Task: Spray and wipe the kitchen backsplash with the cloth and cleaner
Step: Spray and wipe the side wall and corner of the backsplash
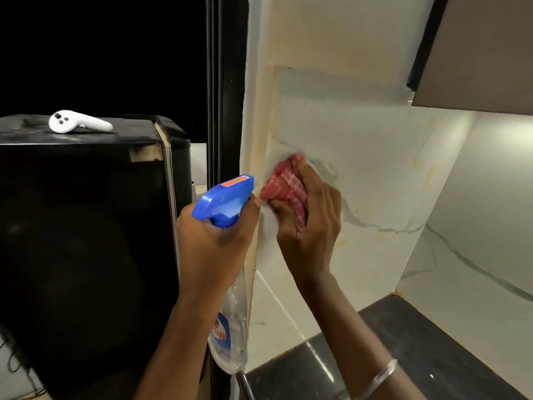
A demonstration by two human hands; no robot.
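One white, grey-veined backsplash (375,140) fills the right side above one dark table (403,356), under one brown wall cabinet (484,53). One black appliance (86,226) stands at left. The left grip (216,241) curls round one blue-headed spray bottle (223,197). The right grip (308,226) clutches one bunched pink checked cloth (285,186), pressed against the backsplash near its left edge. One white controller (78,122) lies on the appliance, and one bangle (383,373) circles the right wrist

The cloth (285,186) is red with a white check; the spray bottle (230,321) is clear with a blue trigger head. The backsplash (375,168) is white marble — grey veins, yellowish stains. A white controller (78,122) lies on a black appliance (86,226).
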